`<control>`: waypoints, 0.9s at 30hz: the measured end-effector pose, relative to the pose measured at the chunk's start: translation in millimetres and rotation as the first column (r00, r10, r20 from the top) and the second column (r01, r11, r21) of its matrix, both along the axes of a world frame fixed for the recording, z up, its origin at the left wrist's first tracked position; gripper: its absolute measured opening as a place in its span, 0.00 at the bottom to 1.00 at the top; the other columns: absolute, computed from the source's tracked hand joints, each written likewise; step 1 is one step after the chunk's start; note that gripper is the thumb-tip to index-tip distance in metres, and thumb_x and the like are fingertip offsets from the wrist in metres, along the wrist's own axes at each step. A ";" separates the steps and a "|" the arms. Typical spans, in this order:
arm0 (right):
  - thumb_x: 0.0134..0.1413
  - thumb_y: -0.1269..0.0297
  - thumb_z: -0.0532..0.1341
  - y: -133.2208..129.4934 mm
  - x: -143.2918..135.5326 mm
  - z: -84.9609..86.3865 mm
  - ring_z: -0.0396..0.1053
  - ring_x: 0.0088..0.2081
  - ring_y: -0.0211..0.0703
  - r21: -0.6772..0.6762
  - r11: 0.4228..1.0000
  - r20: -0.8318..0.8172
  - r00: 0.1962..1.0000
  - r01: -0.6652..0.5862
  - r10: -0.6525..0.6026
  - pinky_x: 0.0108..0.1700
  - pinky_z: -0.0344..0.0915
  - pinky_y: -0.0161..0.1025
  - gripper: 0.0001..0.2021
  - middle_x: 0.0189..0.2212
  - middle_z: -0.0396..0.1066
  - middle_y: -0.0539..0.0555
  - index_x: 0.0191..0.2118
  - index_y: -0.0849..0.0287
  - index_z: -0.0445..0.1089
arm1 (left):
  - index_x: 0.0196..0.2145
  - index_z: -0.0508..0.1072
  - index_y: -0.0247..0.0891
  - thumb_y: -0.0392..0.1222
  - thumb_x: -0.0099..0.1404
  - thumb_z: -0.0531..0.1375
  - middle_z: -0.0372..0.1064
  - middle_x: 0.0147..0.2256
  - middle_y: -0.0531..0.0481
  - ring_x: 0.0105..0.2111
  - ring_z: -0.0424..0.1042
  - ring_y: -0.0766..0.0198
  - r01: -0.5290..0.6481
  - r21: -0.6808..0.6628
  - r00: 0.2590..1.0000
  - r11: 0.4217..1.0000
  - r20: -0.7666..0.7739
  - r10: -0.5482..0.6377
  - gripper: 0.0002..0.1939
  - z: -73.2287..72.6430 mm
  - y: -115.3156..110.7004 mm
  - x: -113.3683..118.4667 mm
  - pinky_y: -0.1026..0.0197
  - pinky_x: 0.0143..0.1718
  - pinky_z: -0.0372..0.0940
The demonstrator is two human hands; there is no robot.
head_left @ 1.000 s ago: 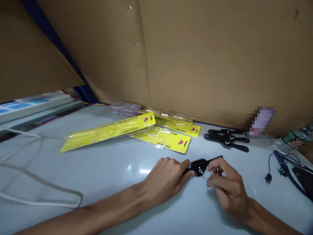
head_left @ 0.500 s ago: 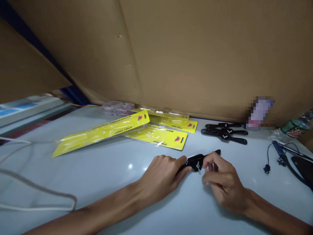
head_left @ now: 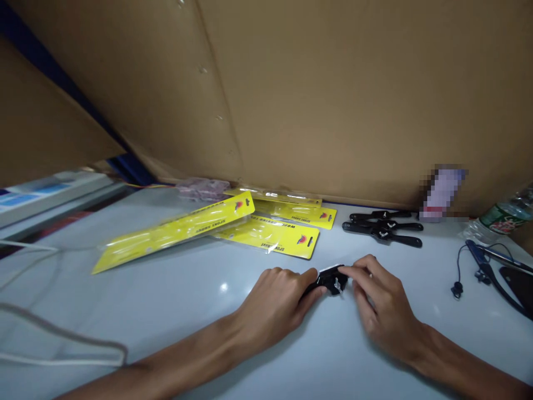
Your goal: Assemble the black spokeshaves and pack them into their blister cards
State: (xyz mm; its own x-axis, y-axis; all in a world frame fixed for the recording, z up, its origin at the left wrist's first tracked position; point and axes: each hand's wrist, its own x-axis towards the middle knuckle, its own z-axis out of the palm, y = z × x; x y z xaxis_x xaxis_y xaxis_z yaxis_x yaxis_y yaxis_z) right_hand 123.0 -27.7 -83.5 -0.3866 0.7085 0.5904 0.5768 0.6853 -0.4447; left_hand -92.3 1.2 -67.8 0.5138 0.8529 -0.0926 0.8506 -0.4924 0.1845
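A black spokeshave (head_left: 333, 281) with a pale blade edge and a silver wing-shaped screw is held just above the white table. My left hand (head_left: 278, 294) is closed around its left handle, thumb near the body. My right hand (head_left: 378, 308) is at the other end, its index fingertip touching the body beside the pale edge and its thumb lower down. The right handle is hidden behind these fingers, which appear closed about it. Farther back lie several more black spokeshaves (head_left: 383, 226), side by side.
Yellow spokeshave packages (head_left: 175, 228) with clear plastic lie overlapped at the back, beside a crumpled pinkish plastic bundle (head_left: 203, 189). At right are a plastic bottle (head_left: 502, 219), a neckband earphone set (head_left: 478, 261) and a dark phone-like object (head_left: 518, 286). A white cable (head_left: 62, 361) loops at left. Brown board stands behind.
My right hand has moved from beside the screw up to the spokeshave's top edge and right handle, now covering the handle. My left hand keeps its hold.
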 end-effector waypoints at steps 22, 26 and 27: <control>0.63 0.73 0.55 3.1 -7.7 2.3 0.69 0.36 0.44 -0.010 1.000 0.106 0.994 0.017 -0.015 0.35 0.66 0.40 0.10 0.34 0.71 0.54 0.42 0.58 0.73 | 0.38 0.74 0.38 0.50 0.75 0.49 0.77 0.28 0.42 0.25 0.73 0.55 -0.031 0.028 1.000 0.999 -0.002 0.031 0.18 0.7 -2.2 2.6 0.58 0.25 0.44; 0.62 0.70 0.57 2.7 -11.6 2.5 0.71 0.35 0.43 0.001 0.996 0.071 0.994 0.086 -0.086 0.35 0.67 0.40 0.10 0.35 0.72 0.56 0.47 0.60 0.73 | 0.39 0.74 0.38 0.50 0.75 0.50 0.77 0.29 0.43 0.26 0.74 0.55 -0.021 0.041 0.999 0.999 0.029 0.020 0.18 -1.4 -3.0 1.6 0.58 0.25 0.45; 0.62 0.66 0.60 3.1 -12.8 1.6 0.70 0.31 0.42 -0.007 0.989 0.106 0.983 0.148 -0.147 0.33 0.65 0.39 0.09 0.31 0.72 0.54 0.46 0.61 0.72 | 0.39 0.74 0.38 0.50 0.75 0.50 0.77 0.29 0.43 0.26 0.74 0.55 -0.020 0.040 0.999 0.999 0.028 0.019 0.18 -1.7 -3.1 1.6 0.58 0.25 0.45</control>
State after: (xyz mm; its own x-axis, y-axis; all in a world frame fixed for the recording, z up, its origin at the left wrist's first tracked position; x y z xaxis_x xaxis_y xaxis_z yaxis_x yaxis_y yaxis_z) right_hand 110.3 -24.6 -81.9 -0.3368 0.7706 0.5411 0.7151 0.5832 -0.3853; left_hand -90.7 -1.9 -69.4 0.4990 0.8655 -0.0436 0.8549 -0.4834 0.1882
